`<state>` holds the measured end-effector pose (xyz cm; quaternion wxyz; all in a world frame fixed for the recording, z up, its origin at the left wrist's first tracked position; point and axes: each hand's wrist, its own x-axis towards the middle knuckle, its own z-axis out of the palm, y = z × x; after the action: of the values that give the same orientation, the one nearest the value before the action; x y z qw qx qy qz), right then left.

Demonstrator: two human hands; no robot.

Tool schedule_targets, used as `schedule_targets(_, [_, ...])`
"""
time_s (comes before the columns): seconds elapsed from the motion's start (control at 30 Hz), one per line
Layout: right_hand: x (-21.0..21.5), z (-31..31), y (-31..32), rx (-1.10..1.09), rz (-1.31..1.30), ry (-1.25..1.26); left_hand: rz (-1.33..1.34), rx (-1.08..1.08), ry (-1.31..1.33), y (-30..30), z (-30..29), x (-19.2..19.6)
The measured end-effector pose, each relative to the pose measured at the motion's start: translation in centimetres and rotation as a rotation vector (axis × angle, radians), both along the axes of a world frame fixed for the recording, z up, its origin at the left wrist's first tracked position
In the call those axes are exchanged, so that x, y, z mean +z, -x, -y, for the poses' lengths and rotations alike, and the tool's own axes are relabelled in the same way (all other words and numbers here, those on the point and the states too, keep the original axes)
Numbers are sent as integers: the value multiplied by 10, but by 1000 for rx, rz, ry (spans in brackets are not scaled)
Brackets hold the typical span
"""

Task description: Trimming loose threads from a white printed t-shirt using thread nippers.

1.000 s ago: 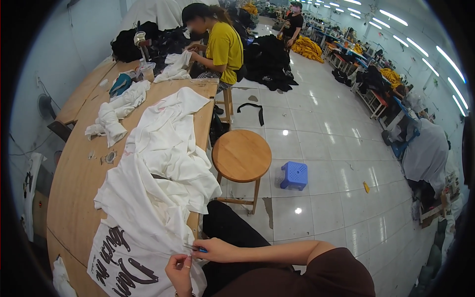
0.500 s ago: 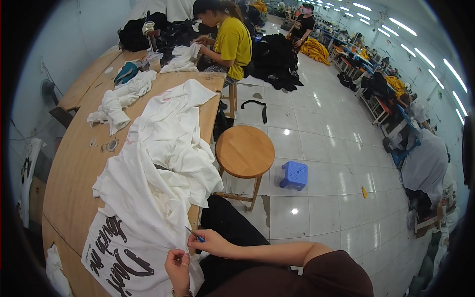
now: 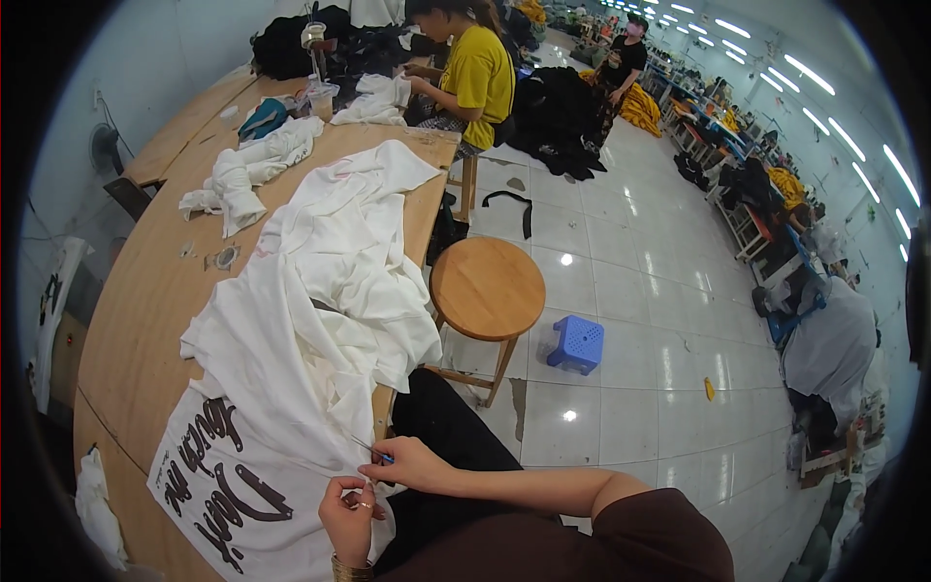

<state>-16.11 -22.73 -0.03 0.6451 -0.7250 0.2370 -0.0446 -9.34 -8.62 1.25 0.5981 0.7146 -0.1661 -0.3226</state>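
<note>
A large white printed garment (image 3: pixel 320 339) lies bunched along the wooden table, its panel with black lettering spread flat at the near end. My left hand (image 3: pixel 349 516), with a ring and a gold bracelet, is closed in a pinch at the garment's near right edge. Just above it, my right hand (image 3: pixel 415 466) is closed around small thread snips (image 3: pixel 372 450) with a blue handle. The blades point left over the white cloth, close to my left fingertips. What exactly lies between the left fingertips is too small to make out.
The wooden table (image 3: pixel 145 320) curves away with another white garment (image 3: pixel 238 184) on it. A round wooden stool (image 3: pixel 488 288) and a blue plastic stool (image 3: pixel 576 344) stand to the right. A co-worker in a yellow top (image 3: pixel 475 82) sits at the far end; another person (image 3: pixel 621 63) stands beyond.
The view has shifted slightly, moving the scene. Both hands stay together at the cloth edge; the snips have turned a little flatter. The standing person has shifted posture.
</note>
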Motion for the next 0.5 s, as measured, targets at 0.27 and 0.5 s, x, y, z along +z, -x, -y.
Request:
schedule_targets(0.27, [1,-2,0,-48,130,93,-24,-16,17,-4,-2,3])
schedule_targets(0.5, [-2,2,1,18,29,-215,-85,20,72,-4,-5,-6])
